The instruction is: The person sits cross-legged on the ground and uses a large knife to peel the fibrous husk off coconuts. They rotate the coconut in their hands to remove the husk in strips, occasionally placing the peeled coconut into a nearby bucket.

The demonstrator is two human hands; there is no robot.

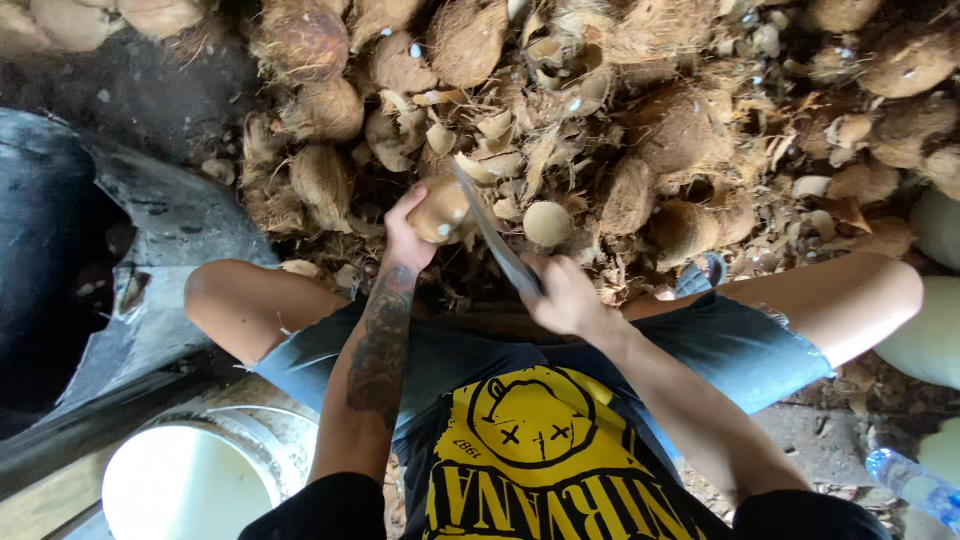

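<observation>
My left hand (405, 235) grips a partly peeled, pale brown coconut (438, 210) held out in front of my knees. A long metal knife (497, 240) is in my right hand (565, 295), its blade angled up and resting against the coconut's right side. I sit with both bare knees apart, in denim shorts and a black shirt with a yellow print. A second peeled, round pale coconut (547, 223) lies on the husks just right of the blade.
A big heap of brown husked coconuts and shell scraps (640, 110) fills the ground ahead. A white bucket (190, 485) stands at lower left beside a dark sheet (150, 220). Pale rounded objects (930, 320) and a plastic bottle (915, 485) lie at the right.
</observation>
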